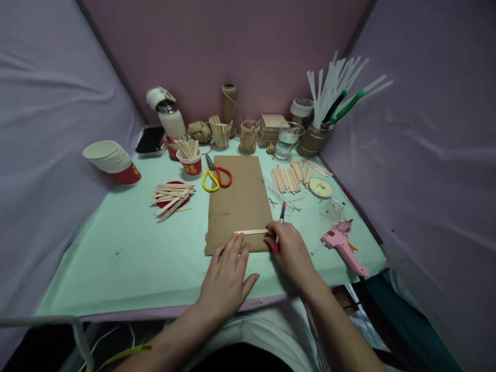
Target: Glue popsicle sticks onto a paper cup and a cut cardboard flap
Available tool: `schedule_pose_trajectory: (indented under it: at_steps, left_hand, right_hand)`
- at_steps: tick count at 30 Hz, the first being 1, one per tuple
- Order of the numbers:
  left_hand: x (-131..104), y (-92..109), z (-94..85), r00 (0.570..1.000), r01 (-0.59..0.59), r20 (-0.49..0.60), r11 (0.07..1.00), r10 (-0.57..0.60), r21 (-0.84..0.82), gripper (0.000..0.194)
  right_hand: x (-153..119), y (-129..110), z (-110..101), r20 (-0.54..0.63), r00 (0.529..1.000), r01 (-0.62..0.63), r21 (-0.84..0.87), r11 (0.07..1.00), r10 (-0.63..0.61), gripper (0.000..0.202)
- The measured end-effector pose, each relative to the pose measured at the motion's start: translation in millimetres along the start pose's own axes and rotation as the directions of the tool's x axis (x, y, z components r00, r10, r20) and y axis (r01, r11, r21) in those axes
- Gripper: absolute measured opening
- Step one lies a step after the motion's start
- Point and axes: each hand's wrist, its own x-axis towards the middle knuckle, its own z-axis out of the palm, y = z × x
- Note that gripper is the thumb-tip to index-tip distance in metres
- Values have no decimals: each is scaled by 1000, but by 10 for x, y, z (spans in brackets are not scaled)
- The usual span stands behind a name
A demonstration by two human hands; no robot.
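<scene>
A pale craft stick (253,232) lies crosswise near the front end of a brown cardboard sheet (236,206). My left hand (227,276) rests palm down with fingers stretched out, its fingertips touching the stick's left end. In my right hand (292,253) is a slim red-and-white pen (282,213), slanting up between the fingers. The right thumb and fingertips sit at the stick's right end, partly hiding it. Scissors (217,175) with one yellow and one orange handle lie across the far left edge of the cardboard.
Craft sticks lie on a red plate (174,195) at left and in a row (287,178) at right. A pink glue gun (343,245) rests near the right edge. Paper cups (116,160), a water cup (287,142), a bottle (172,121) and a jar (313,140) of white strips stand farther back.
</scene>
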Motion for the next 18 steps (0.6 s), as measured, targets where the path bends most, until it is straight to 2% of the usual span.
schedule_pose_trajectory:
  at_steps: [3, 5, 8, 10, 13, 16, 18]
  left_hand:
    - [-4, -73, -69, 998, 48, -40, 983, -56, -176, 42]
    - [-10, -186, -126, 982, 141, -75, 934, -174, -327, 40]
    - [-17, -421, -219, 911, 307, -73, 784, -407, -540, 39]
    - [-16, -565, -289, 852, 391, 6, 629, -523, -672, 39]
    - [6, -673, -411, 765, 487, 229, 308, -602, -817, 39]
    - [67, -657, -526, 696, 489, 385, 9, -606, -872, 35]
    - [126, -624, -581, 655, 468, 436, -122, -617, -875, 33]
  right_hand:
    - [133, 25, -8, 92, 996, 6, 2, 1000, -7, 14]
    - [169, 54, -19, 113, 994, 5, 4, 1000, -5, 17]
    - [162, 120, -62, 93, 995, -22, -69, 997, 29, 16]
    - [143, 165, -103, 26, 994, -104, -176, 979, 110, 13]
    - [117, 179, -126, -118, 970, -239, -277, 931, 214, 10]
    - [97, 99, -47, -144, 970, -214, -136, 967, 194, 10]
    - [85, 22, 46, -110, 977, -183, -19, 983, 180, 9]
